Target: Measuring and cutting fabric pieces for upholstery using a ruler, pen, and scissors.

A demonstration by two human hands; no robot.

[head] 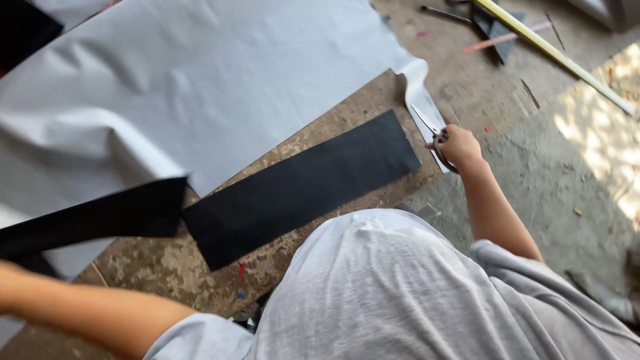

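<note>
Where the view begins, at the bottom edge: grey shirt (393, 293) filling the near foreground, both bare arms extended outward. Left forearm crossing the lower left; left hand out of frame, grip not determinable. Black strip (93, 217) raised off the surface at far left, blurred, running toward that unseen hand. Just beyond the shirt: black rectangular sheet (300, 187) lying flat and diagonal on the worn, mottled floor (167, 267), near corner just beside the raised strip. Right hand (457, 147) past the sheet's far end, fingers closed through the handles of scissors (433, 133). Scissor blades slightly parted, tips pointing up-left at the edge of the white sheet (200, 87). White sheet spread wide across the upper left, wrinkled, cut edge curling near the blades. Farthest, upper right: long yellow stick (553, 52) lying diagonal, pink strip (507, 37) beside it, scattered scraps on bare ground.
</note>
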